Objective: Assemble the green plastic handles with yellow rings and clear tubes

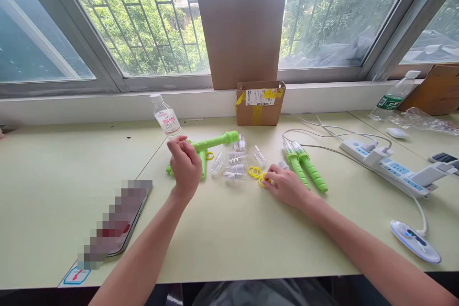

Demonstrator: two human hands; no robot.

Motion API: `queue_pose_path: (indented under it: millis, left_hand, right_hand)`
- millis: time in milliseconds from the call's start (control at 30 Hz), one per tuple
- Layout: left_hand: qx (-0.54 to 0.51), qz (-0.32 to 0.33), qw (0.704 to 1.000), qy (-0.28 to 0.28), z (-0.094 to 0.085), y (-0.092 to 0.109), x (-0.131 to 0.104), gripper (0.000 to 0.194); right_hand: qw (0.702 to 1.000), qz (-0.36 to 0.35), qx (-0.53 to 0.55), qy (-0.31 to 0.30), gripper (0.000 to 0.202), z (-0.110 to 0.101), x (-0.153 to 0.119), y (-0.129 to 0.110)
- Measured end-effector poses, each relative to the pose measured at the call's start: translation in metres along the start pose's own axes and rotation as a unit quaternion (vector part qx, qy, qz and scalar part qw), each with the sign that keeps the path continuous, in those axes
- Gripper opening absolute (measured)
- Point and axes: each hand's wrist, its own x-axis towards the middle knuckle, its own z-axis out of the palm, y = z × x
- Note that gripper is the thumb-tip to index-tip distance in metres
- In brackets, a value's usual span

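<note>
My left hand [185, 165] is closed round one end of a green plastic tube [217, 141] with a threaded tip, held tilted above the table and pointing right. More green plastic parts [203, 167] lie partly hidden behind that hand, near a yellow ring [209, 155]. With its fingertips, my right hand [287, 185] pinches a yellow ring [264, 180] at the table top. Other yellow rings [255, 172] lie against it. Several clear plastic caps [235, 169] are scattered between the hands. Just beyond my right hand lie two green handles with clear tips [311, 172], side by side.
A water bottle [167, 117] stands behind my left hand, and a small cardboard box [260, 105] sits by the wall. At left lies a phone [125, 220]. To the right are a power strip [390, 167] with cables, a white oval device [415, 241] and another bottle [393, 96].
</note>
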Motion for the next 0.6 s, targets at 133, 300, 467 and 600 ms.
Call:
queue_pose_path:
  millis: [133, 300, 467, 600]
  left_hand:
    - [-0.087, 0.011, 0.996, -0.025, 0.006, 0.006, -0.015, 0.014]
    - [-0.108, -0.057, 0.986, -0.117, 0.012, 0.025, -0.042, 0.015]
    - [-0.127, -0.102, 0.977, -0.138, 0.011, 0.035, -0.05, 0.015]
    - [-0.148, -0.146, 0.968, -0.138, 0.013, 0.033, -0.048, 0.014]
  right_hand:
    - [0.997, -0.017, 0.046, 0.057, 0.018, 0.004, -0.001, 0.003]
    - [0.966, -0.027, 0.153, 0.207, 0.013, 0.001, 0.0, -0.004]
    - [0.927, -0.026, 0.248, 0.28, 0.012, -0.008, -0.001, -0.017]
    - [0.917, -0.049, 0.276, 0.283, 0.024, -0.008, -0.003, -0.022]
